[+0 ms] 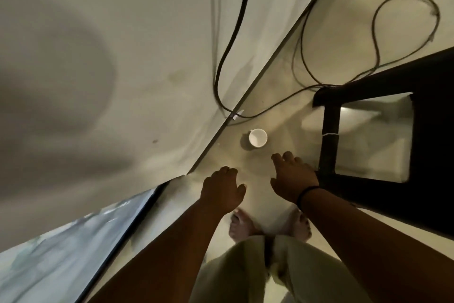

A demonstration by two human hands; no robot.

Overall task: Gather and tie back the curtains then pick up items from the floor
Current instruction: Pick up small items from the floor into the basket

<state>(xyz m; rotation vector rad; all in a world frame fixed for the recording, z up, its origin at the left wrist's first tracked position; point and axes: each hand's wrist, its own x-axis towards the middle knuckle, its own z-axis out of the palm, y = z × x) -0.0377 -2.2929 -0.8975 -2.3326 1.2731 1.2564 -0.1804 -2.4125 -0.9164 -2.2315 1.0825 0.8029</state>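
Observation:
A small white cup (258,137) stands upright on the pale floor (270,116), close to the foot of the wall. Both my arms reach down toward it. My right hand (293,176) hovers just below and right of the cup, its fingers loosely bent and holding nothing; a dark band circles its wrist. Lower and further left, my left hand (222,188) also holds nothing, its fingers loosely curled. Neither hand touches the cup. No curtain can be made out.
A black stand or table frame (329,145) rises right of the cup. Dark cables (245,116) trail over the floor and up the pale wall (122,57). A window pane (61,248) sits at lower left. My bare feet (239,226) stand below my hands.

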